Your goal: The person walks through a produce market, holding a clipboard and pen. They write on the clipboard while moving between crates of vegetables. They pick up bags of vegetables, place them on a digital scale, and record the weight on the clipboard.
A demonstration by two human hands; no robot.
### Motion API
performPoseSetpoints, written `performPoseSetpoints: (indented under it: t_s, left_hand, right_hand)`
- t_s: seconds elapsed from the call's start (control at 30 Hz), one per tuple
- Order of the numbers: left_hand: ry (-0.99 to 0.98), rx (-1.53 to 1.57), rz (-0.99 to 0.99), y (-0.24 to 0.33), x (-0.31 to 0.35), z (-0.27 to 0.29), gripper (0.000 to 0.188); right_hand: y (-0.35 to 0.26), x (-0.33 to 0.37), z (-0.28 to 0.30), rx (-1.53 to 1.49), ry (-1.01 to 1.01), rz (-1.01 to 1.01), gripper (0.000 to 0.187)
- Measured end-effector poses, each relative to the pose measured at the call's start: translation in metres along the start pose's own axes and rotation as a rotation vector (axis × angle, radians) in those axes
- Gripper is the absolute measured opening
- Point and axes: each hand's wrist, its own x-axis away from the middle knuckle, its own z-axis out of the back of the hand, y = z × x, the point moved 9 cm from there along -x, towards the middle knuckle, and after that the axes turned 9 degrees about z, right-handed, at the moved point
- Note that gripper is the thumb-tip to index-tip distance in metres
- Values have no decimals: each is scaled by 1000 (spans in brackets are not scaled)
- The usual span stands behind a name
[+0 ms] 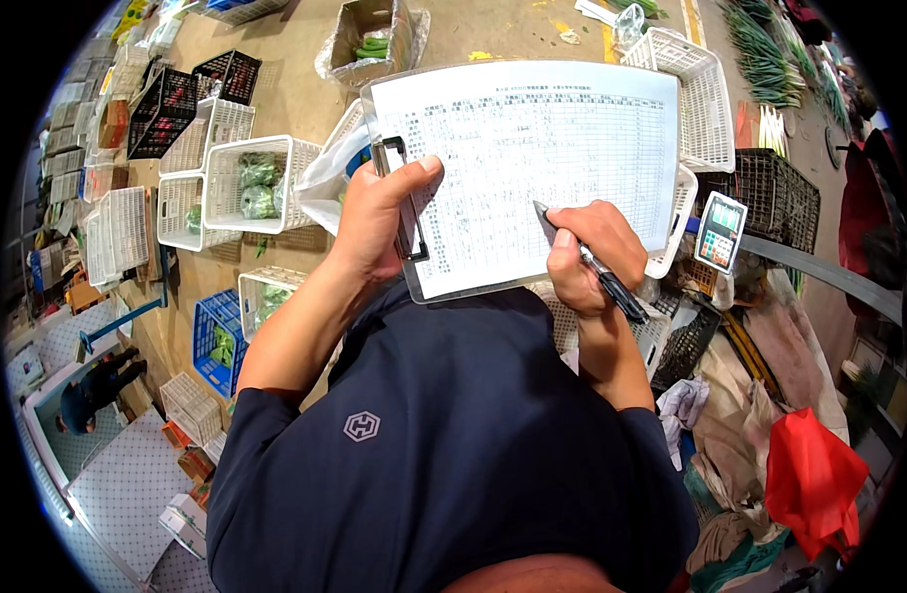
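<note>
A clear clipboard (394,89) spans the middle of the view in front of my body, with a printed table sheet (542,148) under its black clip (414,208). My left hand (379,212) grips the board's left edge beside the clip, thumb on top and the fingers hidden beneath. In my right hand (600,252) is a dark pen (616,287), pinched between thumb and fingers. The pen's tip points up and left over the middle of the sheet; whether it touches the paper I cannot tell. Handwritten marks show in some of the sheet's cells.
White crates (246,188) with bagged greens stand at the left, near a blue crate (216,341). A box of green vegetables (366,35) lies ahead. At the right are a scale display (720,232), a black crate (770,198) and a red bag (814,479). Another person (97,390) is far left.
</note>
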Motion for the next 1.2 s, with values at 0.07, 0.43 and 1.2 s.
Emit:
performPoseSetpoints:
  t_s: [0.07,0.43,1.2]
  left_hand:
    - [0,-6,4,0,0,1,39]
    - [-45,35,66,4,-14,7,38]
    - [-229,-23,74,52,-105,19,23]
  right_hand:
    - [1,0,0,4,0,-9,17]
    - [5,0,7,-89,84,-147,17]
    - [-14,7,-67,491,-182,24,21]
